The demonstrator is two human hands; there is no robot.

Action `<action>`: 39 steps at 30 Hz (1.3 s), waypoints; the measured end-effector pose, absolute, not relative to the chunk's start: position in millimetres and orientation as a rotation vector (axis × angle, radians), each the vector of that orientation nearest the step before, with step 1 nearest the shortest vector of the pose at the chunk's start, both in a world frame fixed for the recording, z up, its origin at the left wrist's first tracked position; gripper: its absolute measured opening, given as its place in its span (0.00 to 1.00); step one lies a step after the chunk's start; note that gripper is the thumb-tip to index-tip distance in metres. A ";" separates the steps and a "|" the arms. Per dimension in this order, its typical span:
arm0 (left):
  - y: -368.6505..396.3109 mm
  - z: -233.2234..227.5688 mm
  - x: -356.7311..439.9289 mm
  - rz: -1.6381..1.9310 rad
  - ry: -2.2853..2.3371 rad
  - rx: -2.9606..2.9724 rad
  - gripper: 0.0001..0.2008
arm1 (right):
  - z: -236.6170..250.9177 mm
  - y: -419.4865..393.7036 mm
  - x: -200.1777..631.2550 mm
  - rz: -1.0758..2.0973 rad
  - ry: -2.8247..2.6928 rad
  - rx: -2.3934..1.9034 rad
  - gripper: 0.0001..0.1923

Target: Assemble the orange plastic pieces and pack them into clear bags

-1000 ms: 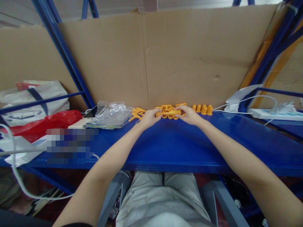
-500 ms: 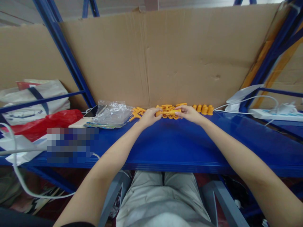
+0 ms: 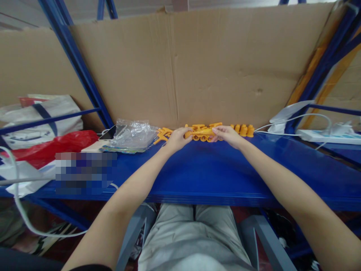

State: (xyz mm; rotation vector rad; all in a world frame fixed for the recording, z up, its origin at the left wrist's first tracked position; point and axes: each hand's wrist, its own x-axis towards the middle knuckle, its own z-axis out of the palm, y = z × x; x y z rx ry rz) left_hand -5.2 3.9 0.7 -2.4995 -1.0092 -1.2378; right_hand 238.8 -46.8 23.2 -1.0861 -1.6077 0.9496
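Observation:
My left hand (image 3: 178,139) is closed on the left end of a yellow plastic piece with a T-shaped end (image 3: 200,132). The thumb and fingers of my right hand (image 3: 227,134) pinch its right end, so it lies level between both hands. Just below and behind it are round hollow yellow parts (image 3: 203,139) on the table. Further back, against the cardboard, lie T-shaped yellow pieces (image 3: 216,124). To the right of my right hand stands a row of yellow bell-shaped caps (image 3: 243,130). Branching yellow pieces (image 3: 161,137) lie left of my left hand.
A clear plastic bag (image 3: 132,135) and a phone (image 3: 113,132) lie on the left of the blue table (image 3: 214,173). Further left are a red bag (image 3: 56,148) and a cloth bag (image 3: 45,116). Cardboard (image 3: 211,67) closes the back. A white power strip (image 3: 329,137) lies at the right.
My right hand has shifted slightly to the right along the yellow piece, and more of the piece shows between the hands. My left hand stays almost where it was.

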 end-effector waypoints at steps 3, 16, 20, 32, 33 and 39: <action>4.0 -1.0 -4.9 -1.249 -0.986 -2.489 0.10 | 23.8 -48.6 235.8 0.969 -1.587 -1.088 0.22; 1.5 3.5 -3.5 -1.266 -1.044 -2.469 0.10 | 14.8 -31.9 246.8 0.849 -1.777 -0.962 0.24; -1.5 4.5 -2.5 -1.285 -1.031 -2.455 0.10 | 8.6 -23.7 249.3 0.820 -1.846 -0.915 0.22; -2.9 0.9 -2.3 -1.308 -1.013 -2.424 0.09 | 21.1 -43.9 240.6 0.826 -1.813 -1.023 0.23; -3.1 0.8 -2.0 -1.315 -1.022 -2.427 0.09 | 21.4 -44.6 240.3 0.832 -1.805 -1.041 0.22; -4.1 3.4 -1.6 -1.347 -1.143 -2.479 0.09 | 21.7 -40.2 243.0 0.849 -1.792 -0.996 0.22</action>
